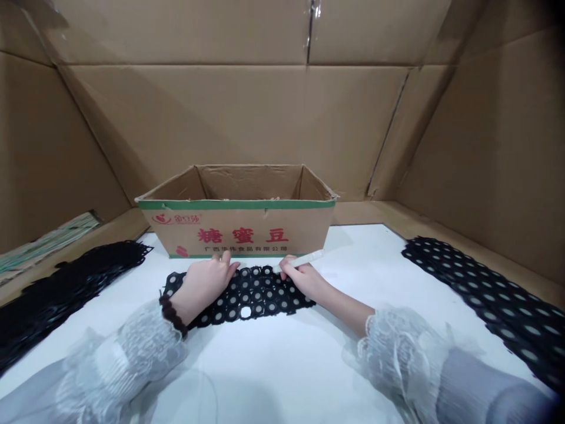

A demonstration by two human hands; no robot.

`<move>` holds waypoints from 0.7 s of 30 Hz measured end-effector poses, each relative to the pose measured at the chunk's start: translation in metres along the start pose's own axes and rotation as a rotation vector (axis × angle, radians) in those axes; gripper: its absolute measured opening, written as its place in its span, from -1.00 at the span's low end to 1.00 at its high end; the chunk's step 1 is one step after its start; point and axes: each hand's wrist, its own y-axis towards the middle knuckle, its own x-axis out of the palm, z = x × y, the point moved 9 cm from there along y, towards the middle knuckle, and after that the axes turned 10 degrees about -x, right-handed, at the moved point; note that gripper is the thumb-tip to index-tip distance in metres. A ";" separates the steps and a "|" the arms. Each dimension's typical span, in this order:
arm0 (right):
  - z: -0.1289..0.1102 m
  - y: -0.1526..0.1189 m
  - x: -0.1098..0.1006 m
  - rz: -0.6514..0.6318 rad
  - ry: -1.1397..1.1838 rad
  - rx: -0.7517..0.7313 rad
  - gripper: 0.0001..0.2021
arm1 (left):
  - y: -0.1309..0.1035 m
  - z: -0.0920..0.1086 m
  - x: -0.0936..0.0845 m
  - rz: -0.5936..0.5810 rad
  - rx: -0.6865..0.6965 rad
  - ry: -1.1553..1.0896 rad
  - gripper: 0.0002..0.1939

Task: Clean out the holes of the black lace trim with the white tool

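Observation:
A black piece of fabric (pixel 265 294) with rows of pale round dots lies flat on the white table, in front of the cardboard box. One dot near its lower edge is brighter white than the others. On its upper left part rests my left hand (pixel 208 280), thumb and fingers apart, holding nothing. My right hand (pixel 300 277) is closed around a slim white pen-like tool (pixel 309 257), whose back end points up to the right. The tool's tip is at the fabric's upper edge, partly hidden by my fingers.
An open cardboard box (pixel 242 228) with red lettering stands behind the fabric. More black dotted pieces (pixel 489 300) lie along the right side, and a dark heap (pixel 75 288) lies at the left. Tall cardboard walls (pixel 247 118) enclose the white table (pixel 265 377). Greenish strips (pixel 48 241) sit far left.

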 end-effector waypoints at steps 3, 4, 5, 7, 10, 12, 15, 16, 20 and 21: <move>0.002 0.000 -0.001 0.005 0.000 0.011 -0.73 | -0.004 0.009 -0.010 0.164 0.113 -0.077 -0.69; 0.003 0.000 -0.001 0.003 -0.004 0.010 -0.73 | -0.006 0.013 -0.015 0.199 0.144 -0.157 -0.72; 0.003 0.001 0.000 -0.002 -0.010 0.003 -0.73 | -0.007 0.015 -0.020 0.205 0.160 -0.267 -0.75; 0.000 0.001 0.001 -0.019 -0.036 -0.032 -0.72 | -0.008 0.020 -0.023 0.141 0.146 -0.534 -0.76; -0.007 0.001 0.005 -0.057 -0.094 -0.107 -0.71 | -0.004 0.037 -0.012 -0.048 0.119 -0.837 -0.73; -0.009 0.001 0.006 -0.069 -0.137 -0.136 -0.73 | 0.000 0.048 0.000 -0.154 0.119 -0.932 -0.71; -0.010 0.001 0.006 -0.057 -0.163 -0.149 -0.75 | 0.007 0.057 0.013 -0.233 0.134 -1.023 -0.67; -0.009 0.001 0.006 -0.051 -0.156 -0.146 -0.75 | 0.008 0.057 0.016 -0.243 0.135 -1.056 -0.67; -0.005 0.003 0.004 -0.031 -0.097 -0.114 -0.71 | 0.012 0.055 0.024 -0.304 0.087 -1.185 -0.63; -0.004 0.003 0.003 -0.028 -0.087 -0.110 -0.70 | 0.012 0.055 0.025 -0.324 0.070 -1.200 -0.61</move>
